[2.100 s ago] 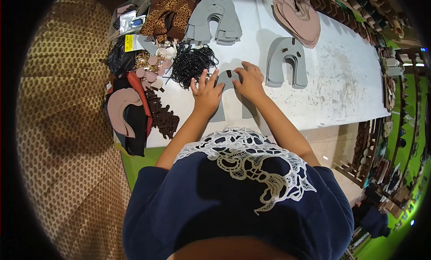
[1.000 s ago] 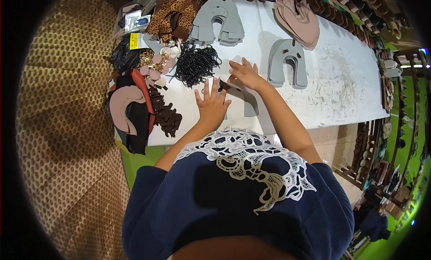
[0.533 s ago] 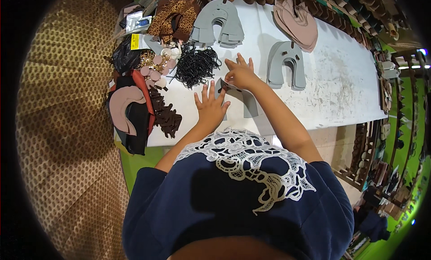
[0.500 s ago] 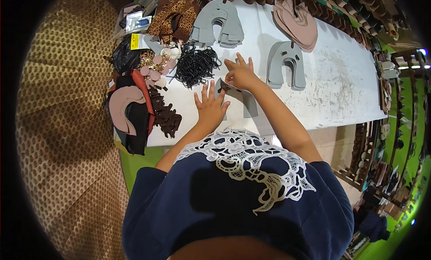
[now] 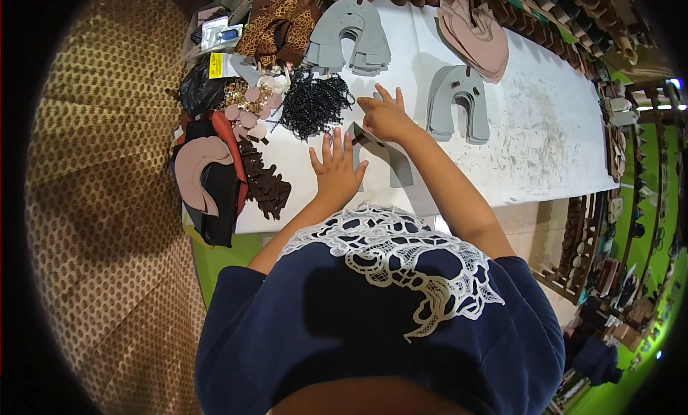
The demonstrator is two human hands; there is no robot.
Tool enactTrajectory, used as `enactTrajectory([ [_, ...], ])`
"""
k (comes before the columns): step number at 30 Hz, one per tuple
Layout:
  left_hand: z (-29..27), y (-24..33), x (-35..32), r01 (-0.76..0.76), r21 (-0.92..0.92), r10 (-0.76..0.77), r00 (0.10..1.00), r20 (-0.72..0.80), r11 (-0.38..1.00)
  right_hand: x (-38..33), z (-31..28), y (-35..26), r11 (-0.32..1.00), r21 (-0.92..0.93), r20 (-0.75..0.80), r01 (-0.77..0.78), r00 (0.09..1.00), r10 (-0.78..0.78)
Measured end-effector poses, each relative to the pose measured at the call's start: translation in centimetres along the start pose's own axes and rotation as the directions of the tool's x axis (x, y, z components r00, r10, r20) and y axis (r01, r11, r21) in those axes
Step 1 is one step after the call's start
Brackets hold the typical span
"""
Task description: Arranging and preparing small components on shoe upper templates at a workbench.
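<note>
Touching a grey piece [image 5: 400,170], right hand [image 5: 389,121] half-curls; left hand [image 5: 336,174] splays wide.

The left hand [image 5: 337,173] is palm down, fingers [image 5: 337,144] spread (the right hand [image 5: 388,120] farther forward)

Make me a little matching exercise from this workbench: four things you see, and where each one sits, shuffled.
Things
1. Tangled heap of thin black beaded strands
2. Pile of short dark brown strips
3. Pale pink, flat, C-shaped piece
4. Right hand

Places
A. On top of black sheet material
B. Over part of the grey, flat, arch-shaped piece nearest the person
C. Just right of the round pink discs
D. Between the black sheet material and the spread left hand

Pairs: 1-C, 2-D, 3-A, 4-B
</note>
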State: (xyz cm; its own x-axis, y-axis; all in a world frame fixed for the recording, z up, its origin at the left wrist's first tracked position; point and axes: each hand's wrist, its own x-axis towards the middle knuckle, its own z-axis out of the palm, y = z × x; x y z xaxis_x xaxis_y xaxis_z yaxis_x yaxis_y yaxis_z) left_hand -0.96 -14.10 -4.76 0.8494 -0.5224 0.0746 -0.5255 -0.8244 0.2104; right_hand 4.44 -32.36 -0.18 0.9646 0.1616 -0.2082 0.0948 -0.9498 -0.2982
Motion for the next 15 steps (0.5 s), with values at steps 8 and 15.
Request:
enactTrajectory([
  [8, -0.1, -0.1, 0.0, -0.002, -0.004, 0.002, 1.0, 0.002, 1.0, -0.1, -0.1, 0.7, 1.0, -0.006, 0.0, -0.025, 1.0, 0.025],
  [15, -1.1, 0.0, -0.1, -0.04, -0.095, 0.043, 0.999, 0.027, 0.995, -0.4, 0.1, 1.0, 0.999, 0.029, -0.039, -0.029, 0.999, 0.03],
])
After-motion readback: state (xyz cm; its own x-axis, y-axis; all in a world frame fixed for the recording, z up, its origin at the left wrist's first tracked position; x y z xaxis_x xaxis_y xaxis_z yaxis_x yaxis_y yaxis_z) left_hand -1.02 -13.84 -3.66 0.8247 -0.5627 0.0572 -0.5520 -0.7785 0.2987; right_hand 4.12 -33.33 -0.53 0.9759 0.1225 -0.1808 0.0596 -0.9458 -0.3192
